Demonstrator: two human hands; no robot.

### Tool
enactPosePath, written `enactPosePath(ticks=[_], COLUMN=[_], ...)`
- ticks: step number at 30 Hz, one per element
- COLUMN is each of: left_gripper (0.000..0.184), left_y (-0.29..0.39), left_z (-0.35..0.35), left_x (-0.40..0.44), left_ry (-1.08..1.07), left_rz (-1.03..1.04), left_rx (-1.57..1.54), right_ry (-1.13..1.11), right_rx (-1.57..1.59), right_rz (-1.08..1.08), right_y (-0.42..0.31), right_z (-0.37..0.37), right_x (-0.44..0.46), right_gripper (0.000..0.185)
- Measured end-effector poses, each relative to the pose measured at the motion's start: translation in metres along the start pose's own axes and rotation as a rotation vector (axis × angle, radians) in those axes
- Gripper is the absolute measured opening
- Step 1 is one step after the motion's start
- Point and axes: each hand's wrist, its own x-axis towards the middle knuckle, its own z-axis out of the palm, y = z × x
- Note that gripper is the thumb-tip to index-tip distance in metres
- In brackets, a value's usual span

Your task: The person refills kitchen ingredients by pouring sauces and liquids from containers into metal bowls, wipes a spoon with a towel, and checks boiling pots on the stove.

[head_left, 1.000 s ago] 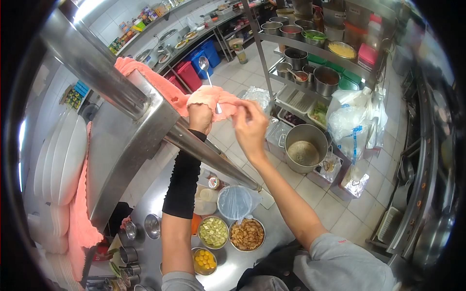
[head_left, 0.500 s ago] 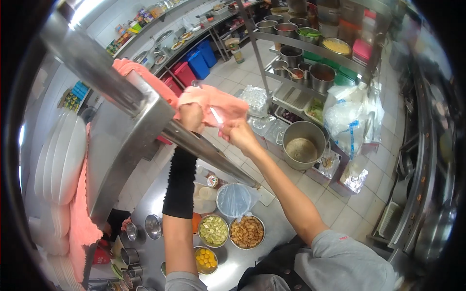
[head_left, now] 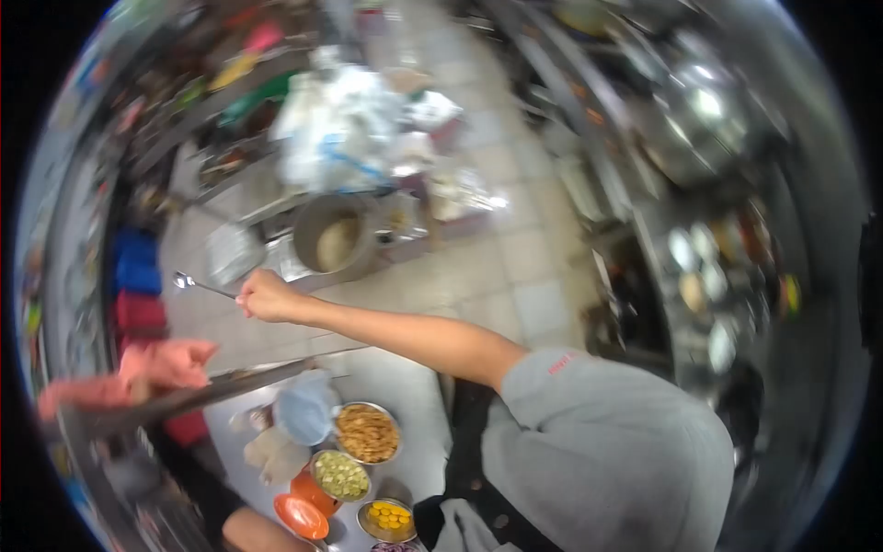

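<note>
1. On the gray sleeve (head_left: 589, 400), small red letters (head_left: 559, 363), too blurry to read.
2. Shiny metal spoon (head_left: 182, 280), long and thin, held out over the tiled floor (head_left: 432, 276), round end pointing left.
3. Right hand (head_left: 269, 297) closed tight around the handle.
4. Pink cloth (head_left: 175, 363), bunched up beside the metal bar (head_left: 230, 385).
5. Left hand (head_left: 141, 390) blurry by the cloth, mostly hidden; cannot tell how far open.

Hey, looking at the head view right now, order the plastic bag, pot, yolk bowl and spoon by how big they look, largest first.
1. Plastic bag
2. Pot
3. Yolk bowl
4. Spoon, in the right hand: longish but thin, covering least
</note>
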Motion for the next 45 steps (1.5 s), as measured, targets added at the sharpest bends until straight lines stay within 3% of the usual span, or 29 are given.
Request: enactPosePath(ticks=[5, 8, 11, 12, 13, 15, 17, 21, 24, 27, 31, 35, 36, 39, 40, 43, 44, 45], left_gripper=[0.040, 0.047, 0.054, 0.049, 0.046, 0.046, 0.050, 0.040, 0.031, 0.029, 0.026, 0.025, 0.028, 0.028, 0.025, 0.025, 0.025, 0.024], left_y=[0.002, -0.006, 0.096, 0.122, 0.125, 0.140, 0.167, 0.218, 0.254, 0.283, 0.311, 0.311, 0.304, 0.306, 0.318, 0.347, 0.356, 0.356], left_z=[-0.040, -0.022, 0.103, 0.147, 0.190, 0.265, 0.331, 0.411, 0.451, 0.494, 0.552, 0.602, 0.615, 0.639, 0.640, 0.650, 0.655, 0.663], left_x=[-0.076, -0.135, -0.271, -0.320, -0.360, -0.433, -0.495, -0.564, -0.593, -0.637, -0.701, -0.769, -0.786, -0.823, -0.831, -0.847, -0.850, -0.855], left_ry=[-0.108, -0.432, -0.834, -0.902, -0.947, -1.256, -1.413, -1.620, -1.722, -1.809, -1.920, -1.965, -1.920, -1.881, -1.882, -1.944, -1.970, -2.004], left_rz=[-0.057, -0.238, -0.339, -0.239, -0.472, -0.508, -0.679, -0.743, -0.724, -0.565, -0.211, -0.038, 0.066, 0.300, 0.347, 0.491, 0.506, 0.459], left_rx=[0.136, -0.005, -0.055, 0.043, -0.125, -0.301, -0.418, -0.673, -0.660, -0.526, -0.358, -0.288, -0.300, -0.250, -0.252, -0.195, -0.158, -0.182], right_ry=[0.298, 0.575, 0.709, 0.703, 0.701, 0.654, 0.540, 0.407, 0.343, 0.489, 0.851, 1.141, 1.171, 1.178, 1.232, 1.411, 1.472, 1.528], right_rx=[0.099, 0.199, 0.427, 0.505, 0.587, 0.736, 0.864, 0.942, 1.031, 0.973, -0.051, -0.309, -0.456, -0.737, -0.844, -0.595, -0.573, -0.353], right_rz=[0.165, 0.321, 0.354, 0.334, 0.314, 0.282, 0.263, 0.199, 0.121, 0.060, 0.196, 0.359, 0.340, 0.600, 0.559, 0.551, 0.500, 0.394], right_y=[0.067, 0.055, 0.030, 0.027, 0.026, 0.025, 0.018, -0.002, -0.012, -0.005, 0.012, -0.004, -0.001, 0.014, 0.024, 0.019, 0.031, 0.042], right_z=[-0.202, -0.286, -0.314, -0.315, -0.315, -0.308, -0.298, -0.297, -0.324, -0.363, -0.414, -0.438, -0.440, -0.448, -0.453, -0.466, -0.472, -0.479], right_x=[-0.172, -0.318, -0.429, -0.448, -0.466, -0.489, -0.494, -0.511, -0.540, -0.574, -0.617, -0.644, -0.647, -0.650, -0.649, -0.645, -0.642, -0.640], right_gripper=[0.027, 0.025, 0.025, 0.024, 0.024, 0.025, 0.025, 0.025, 0.027, 0.027, 0.024, 0.018, 0.017, 0.018, 0.019, 0.018, 0.018, 0.018])
